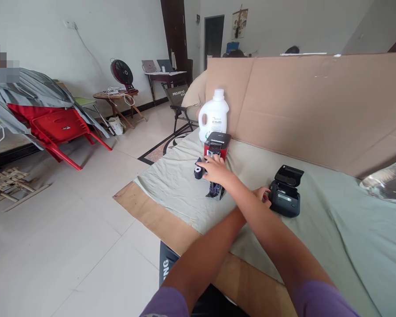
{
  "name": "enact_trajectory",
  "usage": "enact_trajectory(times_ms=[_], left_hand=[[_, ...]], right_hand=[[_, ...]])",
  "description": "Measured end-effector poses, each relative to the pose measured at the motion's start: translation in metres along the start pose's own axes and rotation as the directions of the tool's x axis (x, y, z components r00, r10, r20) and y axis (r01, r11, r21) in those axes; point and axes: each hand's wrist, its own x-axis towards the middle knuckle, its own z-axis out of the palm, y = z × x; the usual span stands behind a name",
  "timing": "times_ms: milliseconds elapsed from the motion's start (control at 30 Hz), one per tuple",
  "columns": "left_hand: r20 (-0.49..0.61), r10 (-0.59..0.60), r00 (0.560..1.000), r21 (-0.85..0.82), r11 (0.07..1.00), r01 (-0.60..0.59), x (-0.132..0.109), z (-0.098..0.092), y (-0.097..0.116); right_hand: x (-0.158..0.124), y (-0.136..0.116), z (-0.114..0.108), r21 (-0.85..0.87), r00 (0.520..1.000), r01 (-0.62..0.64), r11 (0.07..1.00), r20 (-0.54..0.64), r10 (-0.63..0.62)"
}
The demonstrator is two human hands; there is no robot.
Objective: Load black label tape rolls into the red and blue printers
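We observe a dark device on the right half of the work surface. Its body is compact, with rounded corners and a matte, near-black finish. The lid stands raised at the rear edge, exposing the cavity; a pale strip shows at the front of the body. We place the fingers of the left hand against the device's left side; we cannot tell whether they grip it or only touch it.

Our right forearm crosses over the left. The right hand extends in front of a red-and-black box, fingers and thumb spread apart. Just beside the thumb we note a black roll with a white core. Below this hand lies crinkled dark wrapping, shiny and partly covered by the wrist. A white jug with a cap stands upright behind the box.

The surface carries a pale green, wrinkled cloth; a brown board projects beyond its near left edge. A cardboard panel closes the far side.

In the room, we identify a light tiled floor, a red plastic chair, a fan on a small wooden table, and a desk bearing laptops.
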Motion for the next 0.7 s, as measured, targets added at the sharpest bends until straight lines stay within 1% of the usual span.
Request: enact_trajectory(times_ms=[67, 133, 233, 367, 500, 567, 667, 700], left_hand=[[0.027, -0.03, 0.999, 0.033, 0.999, 0.029, -0.001, -0.002, 0.004], [0.056, -0.044, 0.997, 0.065, 0.997, 0.041, -0.003, -0.005, 0.007], [0.09, -0.045, 0.995, 0.096, 0.995, 0.037, -0.005, -0.009, 0.011], [0.073, -0.039, 0.997, 0.117, 0.993, 0.031, -0.002, -0.007, 0.012], [0.066, -0.037, 0.997, 0.118, 0.993, 0.029, 0.001, -0.002, 0.007], [0.067, -0.011, 0.998, 0.139, 0.99, 0.001, 0.001, -0.001, 0.002], [0.067, 0.067, 0.995, 0.189, 0.979, -0.079, -0.001, -0.002, -0.004], [0.065, 0.089, 0.994, 0.205, 0.974, -0.101, -0.002, -0.002, -0.005]], right_hand=[[0.016, -0.01, 0.01, -0.07, 0.999, 0.039, 0.997, 0.02, -0.037], [0.023, -0.01, 0.017, -0.075, 0.997, 0.082, 0.994, 0.007, -0.082], [0.017, -0.001, 0.025, -0.029, 0.996, 0.081, 0.996, -0.036, -0.082], [0.008, 0.006, 0.029, 0.03, 0.999, 0.028, 0.999, -0.043, -0.026], [0.009, 0.004, 0.022, 0.088, 1.0, 0.019, 0.996, -0.026, -0.017], [0.005, 0.008, 0.012, 0.111, 0.998, 0.007, 0.994, -0.057, -0.001], [-0.017, 0.03, -0.003, 0.173, 0.984, -0.068, 0.982, -0.151, 0.095], [-0.029, 0.04, -0.006, 0.197, 0.979, -0.106, 0.975, -0.151, 0.137]])
